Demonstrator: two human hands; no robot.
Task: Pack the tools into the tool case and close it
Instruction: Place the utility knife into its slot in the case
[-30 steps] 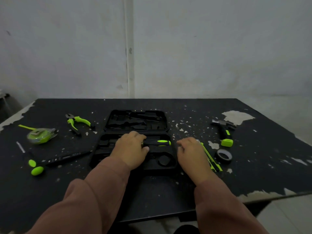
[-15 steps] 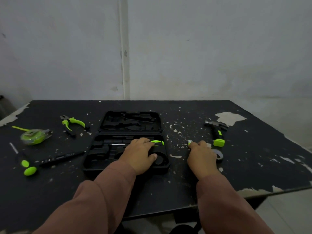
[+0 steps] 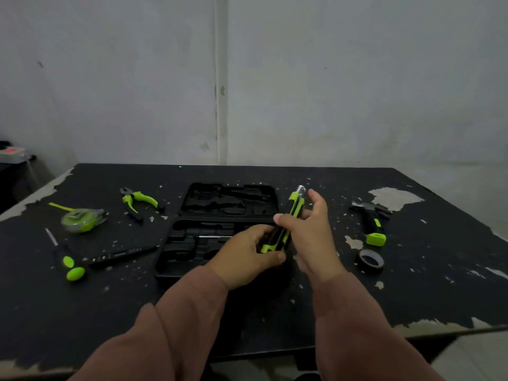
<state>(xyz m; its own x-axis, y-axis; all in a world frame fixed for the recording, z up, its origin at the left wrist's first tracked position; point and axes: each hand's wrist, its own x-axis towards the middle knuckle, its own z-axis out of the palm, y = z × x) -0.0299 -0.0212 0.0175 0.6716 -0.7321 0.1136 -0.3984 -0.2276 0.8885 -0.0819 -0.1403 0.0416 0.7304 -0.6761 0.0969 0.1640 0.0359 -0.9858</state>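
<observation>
Both hands are closed on one tool, a green and black utility knife (image 3: 286, 225), held in the air above the right end of the open tool case (image 3: 192, 243). The left hand (image 3: 247, 255) wraps its fingers around the knife's lower end, with the thumb pressed across the near side. The right hand (image 3: 309, 232) pinches the middle of the knife between thumb and fingers; its index finger points up beside the metal tip. The knife is tilted, its tip toward 1 o'clock and its butt toward 7 o'clock.

The case lies open on the black table (image 3: 412, 298), the lid at 12 o'clock from the base and the moulded slots facing up. A thin metal shaft shows in one slot of the base, just left of the left hand; what else lies in there is too dark to tell.

From the hands, at 3 o'clock, sits a roll of black tape (image 3: 370, 260), with a hammer (image 3: 369, 222) just beyond it at 2 o'clock. At 10 o'clock lie the pliers (image 3: 138, 201), and further left a tape measure (image 3: 81, 220) with its green tongue pulled out. At 9 o'clock lie a long dark tool (image 3: 121, 254) and a screwdriver (image 3: 66, 259) with green handle ends. Brown sleeves (image 3: 170, 339) cover both forearms.
</observation>
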